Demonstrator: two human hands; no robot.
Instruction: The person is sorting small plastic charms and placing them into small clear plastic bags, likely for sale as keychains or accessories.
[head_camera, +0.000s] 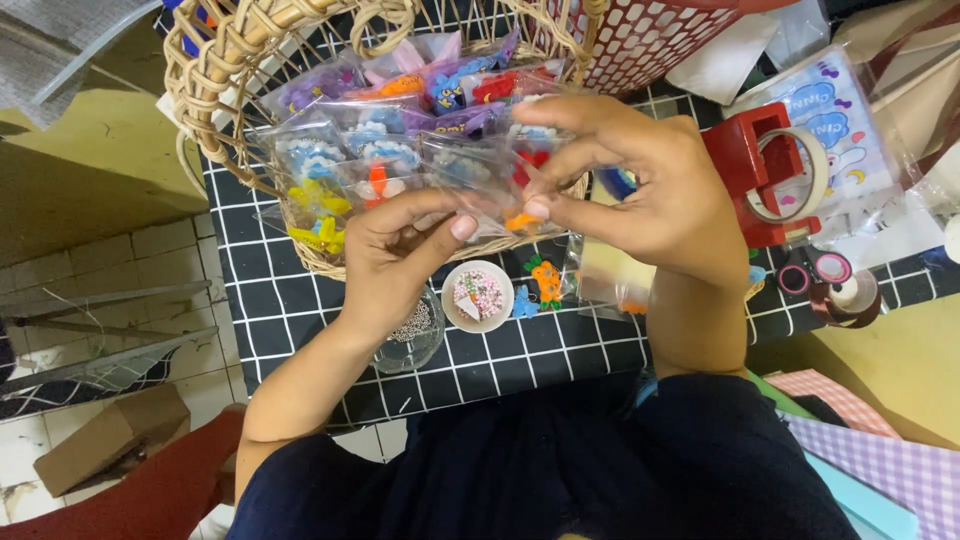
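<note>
Fingers (455, 225) of both hands are pinching a small clear bag (480, 190) at centre frame, the left hand (395, 255) clamping its lower edge, the right hand (640, 195) gripping its right side. Judging by the grip, they are sealing or sorting the bag, which probably needs setting down next. Behind it, a wicker basket (215, 90) is holding more filled bags (340, 150); a sprinkle dish (478, 296) is sitting on the checked bench (290, 310) below.

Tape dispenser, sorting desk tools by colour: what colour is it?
Red; the tape dispenser shows in the head view.
</note>
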